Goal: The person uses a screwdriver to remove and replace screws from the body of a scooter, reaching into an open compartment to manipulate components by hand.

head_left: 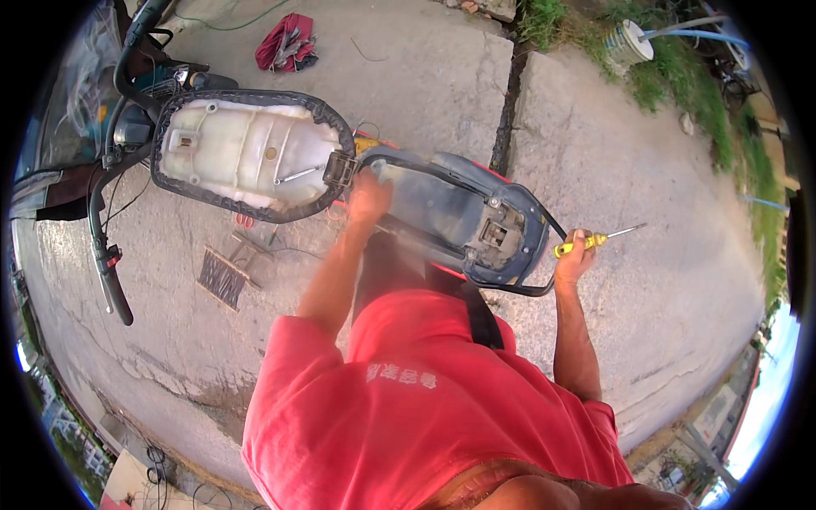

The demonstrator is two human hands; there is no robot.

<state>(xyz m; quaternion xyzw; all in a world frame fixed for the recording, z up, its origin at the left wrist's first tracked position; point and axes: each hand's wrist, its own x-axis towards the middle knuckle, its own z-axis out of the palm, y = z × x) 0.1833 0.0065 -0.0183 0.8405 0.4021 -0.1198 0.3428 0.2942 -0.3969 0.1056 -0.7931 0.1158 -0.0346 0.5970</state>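
Note:
A scooter's seat (246, 157) is tipped forward, its pale underside facing up. Its hinge (340, 170) is beside my left hand (370, 197), which is bunched at the front end of the dark storage bin (433, 200); whatever its fingers grip is hidden. My right hand (578, 255) is closed round the yellow handle of a screwdriver (597, 241), its metal shaft pointing right, away from the scooter. That hand is next to the black rear grab rail (544, 285). A slim silver tool (299, 174) rests on the seat's underside near the hinge.
Handlebars (106, 246) stick out on the left. A metal stand-like frame (231, 270) and red-handled tool (245, 220) are on the concrete. Beyond the scooter lies a crumpled red cloth (286, 42). A white bucket (629, 47) stands by grass and a crack (510, 102).

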